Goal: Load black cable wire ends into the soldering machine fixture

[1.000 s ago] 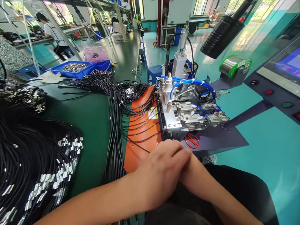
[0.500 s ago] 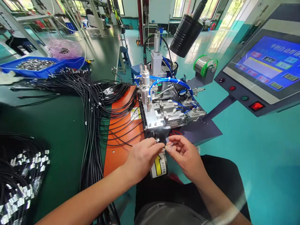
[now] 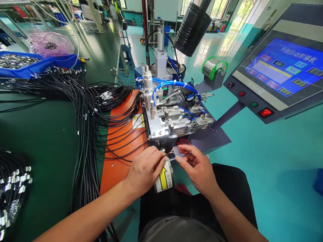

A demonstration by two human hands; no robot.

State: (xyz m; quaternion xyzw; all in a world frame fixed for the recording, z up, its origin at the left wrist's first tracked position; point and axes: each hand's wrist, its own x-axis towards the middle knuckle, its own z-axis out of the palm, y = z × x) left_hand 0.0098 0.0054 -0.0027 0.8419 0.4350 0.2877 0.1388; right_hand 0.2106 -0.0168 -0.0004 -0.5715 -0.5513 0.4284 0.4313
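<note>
My left hand (image 3: 145,168) is closed in a pinch on a thin black cable, whose stripped end (image 3: 171,153) pokes out past the fingertips with fine wires, one reddish and one pale. Just right of that end is my right hand (image 3: 198,169), its thumb and fingers apart and holding nothing that I can see. Both hands are at the front of a metal machine (image 3: 161,127) with blue air hoses. Below the left fingertips sits a round motor-like part (image 3: 164,176) with a yellow arrow label.
Black cables (image 3: 82,134) lie bundled on the green table (image 3: 50,141), several crossing the orange plate (image 3: 118,134). A blue tray (image 3: 22,72) holds small metal parts. A solder spool (image 3: 213,69), a control screen (image 3: 285,67) and a black lamp-like cylinder (image 3: 193,30) surround the machine.
My right fingers have come away from the cable end and spread apart. The left hand still pinches the cable. The whole view has shifted, so things appear further left.
</note>
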